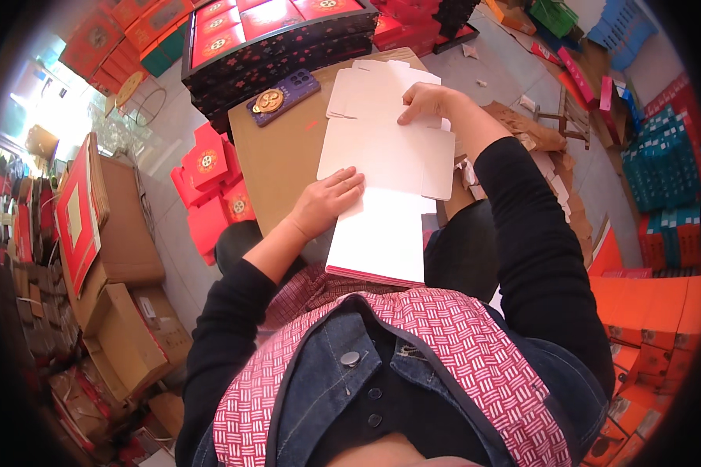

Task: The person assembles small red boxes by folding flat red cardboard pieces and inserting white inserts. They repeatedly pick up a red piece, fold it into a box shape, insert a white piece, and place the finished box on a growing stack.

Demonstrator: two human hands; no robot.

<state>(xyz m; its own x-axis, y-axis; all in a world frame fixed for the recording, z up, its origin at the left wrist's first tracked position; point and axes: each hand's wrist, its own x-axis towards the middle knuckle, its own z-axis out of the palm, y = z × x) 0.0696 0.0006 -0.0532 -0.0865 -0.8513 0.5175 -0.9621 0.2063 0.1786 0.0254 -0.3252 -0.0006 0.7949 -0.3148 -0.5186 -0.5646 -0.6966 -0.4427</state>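
Observation:
A stack of flat white carton blanks with red undersides at the near edge reaches from my lap onto the brown cardboard work surface. Its flaps and slots show at the far end. My left hand lies flat on the left edge of the blanks, fingers stretched out. Over the far right part, my right hand is bent, with thumb and forefinger on the white card; its other fingers are hidden. Left of the blanks lies a phone in a dark purple case with a round gold ornament.
A black patterned tray of red boxes stands at the far left. Red folded boxes are piled on the floor beside the work surface. Brown cartons stand left; orange boxes and teal boxes are stacked right. Crumpled brown paper lies beyond my right arm.

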